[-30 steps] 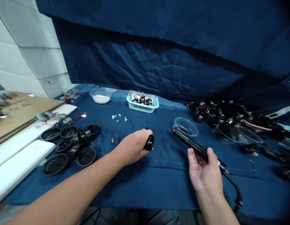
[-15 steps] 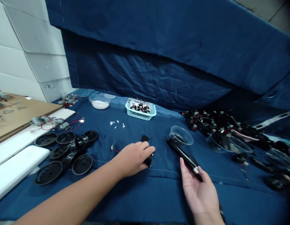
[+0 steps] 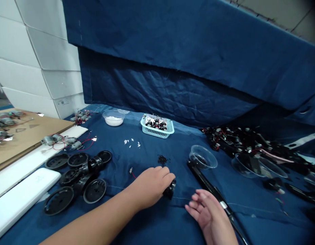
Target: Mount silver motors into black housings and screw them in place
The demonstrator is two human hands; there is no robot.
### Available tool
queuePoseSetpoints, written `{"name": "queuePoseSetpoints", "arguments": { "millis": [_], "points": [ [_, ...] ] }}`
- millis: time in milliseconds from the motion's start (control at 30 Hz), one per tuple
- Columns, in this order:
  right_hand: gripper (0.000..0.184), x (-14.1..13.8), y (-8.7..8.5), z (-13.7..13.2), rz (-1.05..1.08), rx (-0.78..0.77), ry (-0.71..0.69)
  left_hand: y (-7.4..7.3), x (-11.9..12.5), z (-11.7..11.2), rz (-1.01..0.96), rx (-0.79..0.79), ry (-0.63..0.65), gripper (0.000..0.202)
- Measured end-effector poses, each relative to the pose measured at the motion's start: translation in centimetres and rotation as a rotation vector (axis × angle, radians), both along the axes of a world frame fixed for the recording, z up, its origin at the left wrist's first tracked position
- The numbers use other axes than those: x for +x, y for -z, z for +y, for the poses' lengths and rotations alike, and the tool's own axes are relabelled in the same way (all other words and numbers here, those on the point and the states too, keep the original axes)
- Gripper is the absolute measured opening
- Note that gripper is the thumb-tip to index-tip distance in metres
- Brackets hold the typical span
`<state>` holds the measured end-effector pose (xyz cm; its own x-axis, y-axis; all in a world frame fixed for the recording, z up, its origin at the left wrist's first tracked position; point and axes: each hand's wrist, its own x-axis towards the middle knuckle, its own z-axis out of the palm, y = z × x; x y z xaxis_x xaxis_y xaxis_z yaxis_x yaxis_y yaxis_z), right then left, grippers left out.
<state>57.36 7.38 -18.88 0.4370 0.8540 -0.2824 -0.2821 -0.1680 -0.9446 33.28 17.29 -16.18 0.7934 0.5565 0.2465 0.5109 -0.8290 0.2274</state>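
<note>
My left hand (image 3: 156, 185) is closed around a short, round black plastic part (image 3: 170, 190), which shows beyond the fingertips. From under that hand a red wire with a small connector (image 3: 131, 170) sticks out to the left. My right hand (image 3: 212, 214) is half turned up, its fingers loosely curled and apart, with nothing visible in them. Just to its right lies a long black tool (image 3: 204, 177) with a silver-white piece on its side and a thin cable at the near end. A small pile of black screws (image 3: 162, 159) lies beyond my left hand.
A clear bowl (image 3: 210, 160) holds dark bits. Behind stand a light blue basket (image 3: 157, 132) of small motors and a bowl of white pieces (image 3: 113, 119). Black round parts (image 3: 94, 191) lie left, near wired motors (image 3: 76, 144). Black assemblies (image 3: 239, 139) are heaped right.
My right hand has come off the black tool and moved left, toward my left hand. The round part in my left hand now shows more. The whole view has shifted slightly.
</note>
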Motion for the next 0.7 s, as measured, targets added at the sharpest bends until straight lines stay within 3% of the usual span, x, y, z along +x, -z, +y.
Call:
{"name": "queuePoseSetpoints", "arguments": {
  "millis": [100, 200, 333, 467, 567, 700],
  "points": [
    [0.048, -1.9, -1.2, 0.9, -0.724, 0.193, -0.404, 0.3, 0.1, 0.0, -0.012, -0.06, 0.002, 0.039],
    [0.051, -3.6, -2.7, 2.3, -1.139, 0.335, -0.653, 0.6, 0.2, 0.0, -0.074, -0.197, -0.052, 0.054],
    [0.049, -4.6, -4.0, 3.9, -1.291, 0.424, -0.685, 0.9, 0.2, 0.1, -0.123, -0.324, -0.149, 0.057],
    [0.058, -4.5, -5.0, 4.6, -1.44, 0.469, -0.869, 0.6, -0.1, 0.1, -0.121, -0.342, -0.139, 0.058],
    [0.046, -4.1, -5.8, 4.5, -1.5, 0.444, -0.913, -0.1, -0.4, 0.0, -0.112, -0.323, -0.093, 0.061],
    [0.027, -3.7, -6.7, 4.0, -1.58, 0.327, -0.851, -1.0, -0.2, -0.4, -0.118, -0.269, -0.085, 0.061]
  ]
}}
